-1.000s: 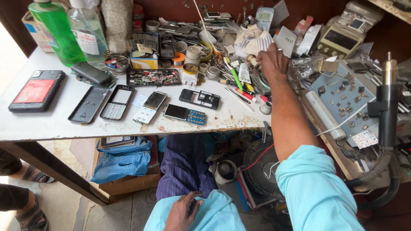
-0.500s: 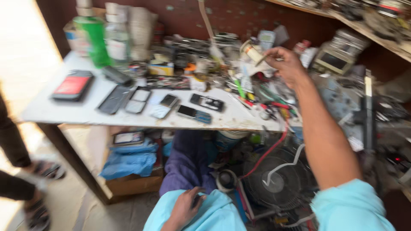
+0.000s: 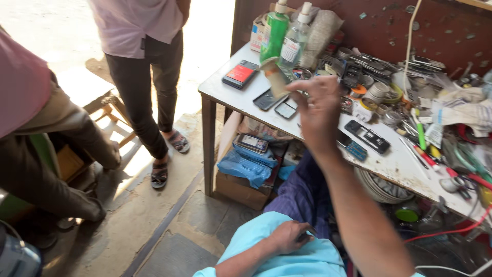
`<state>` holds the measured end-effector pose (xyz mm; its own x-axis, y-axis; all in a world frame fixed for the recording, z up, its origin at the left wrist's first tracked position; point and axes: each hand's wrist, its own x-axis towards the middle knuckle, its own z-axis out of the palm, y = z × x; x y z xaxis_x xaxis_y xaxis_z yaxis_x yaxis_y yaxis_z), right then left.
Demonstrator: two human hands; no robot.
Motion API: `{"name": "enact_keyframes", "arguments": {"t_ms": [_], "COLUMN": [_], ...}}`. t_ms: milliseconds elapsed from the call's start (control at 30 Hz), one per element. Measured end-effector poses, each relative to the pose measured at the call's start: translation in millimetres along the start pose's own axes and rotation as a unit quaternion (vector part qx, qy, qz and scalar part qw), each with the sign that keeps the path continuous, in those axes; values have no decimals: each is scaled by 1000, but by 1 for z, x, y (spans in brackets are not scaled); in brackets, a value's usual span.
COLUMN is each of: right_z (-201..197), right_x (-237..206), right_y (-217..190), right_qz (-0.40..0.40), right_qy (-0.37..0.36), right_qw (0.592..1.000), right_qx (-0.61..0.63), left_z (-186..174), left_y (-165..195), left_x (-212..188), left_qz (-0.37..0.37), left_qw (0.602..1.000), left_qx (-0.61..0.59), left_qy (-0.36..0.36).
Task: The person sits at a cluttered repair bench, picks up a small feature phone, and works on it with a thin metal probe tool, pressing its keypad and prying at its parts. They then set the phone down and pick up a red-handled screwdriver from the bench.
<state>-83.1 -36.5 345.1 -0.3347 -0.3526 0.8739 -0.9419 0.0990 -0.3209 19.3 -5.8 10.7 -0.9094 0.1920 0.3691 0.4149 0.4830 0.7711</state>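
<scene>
On my lap, my left hand (image 3: 288, 237) rests loosely curled, holding nothing. Above the white table (image 3: 220, 88), my right hand (image 3: 319, 110) pinches a small tan roll (image 3: 274, 77) at its lower end; blurred, it appears light, papery, easily crushed, best gripped round its barrel.

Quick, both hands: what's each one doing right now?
Left hand: empty, resting on the lap.
Right hand: raised, closed on a small tan object.
</scene>
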Motion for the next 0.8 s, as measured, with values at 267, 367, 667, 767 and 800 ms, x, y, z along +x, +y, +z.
{"name": "enact_keyframes", "arguments": {"t_ms": [267, 367, 667, 767, 800], "right_z": [93, 88, 84, 70, 61], "right_x": [0, 1, -15, -19, -22], "right_y": [-1, 6, 11, 4, -1], "right_qz": [110, 72, 98, 71, 85], "right_qy": [-149, -72, -158, -93, -100], "right_qw": [977, 990, 975, 992, 991], "right_qx": [-103, -100, -120, -51, -16], "left_z": [-3, -5, -3, -5, -4], "left_y": [-4, -5, -7, -9, -9], "left_x": [-5, -4, -3, -3, -2], "left_qz": [-10, 28, -4, 22, 15], "left_qw": [999, 999, 1000, 999, 999], "left_qx": [-33, -24, -29, -28, -32], "left_qy": [8, 13, 6, 9, 11]}}
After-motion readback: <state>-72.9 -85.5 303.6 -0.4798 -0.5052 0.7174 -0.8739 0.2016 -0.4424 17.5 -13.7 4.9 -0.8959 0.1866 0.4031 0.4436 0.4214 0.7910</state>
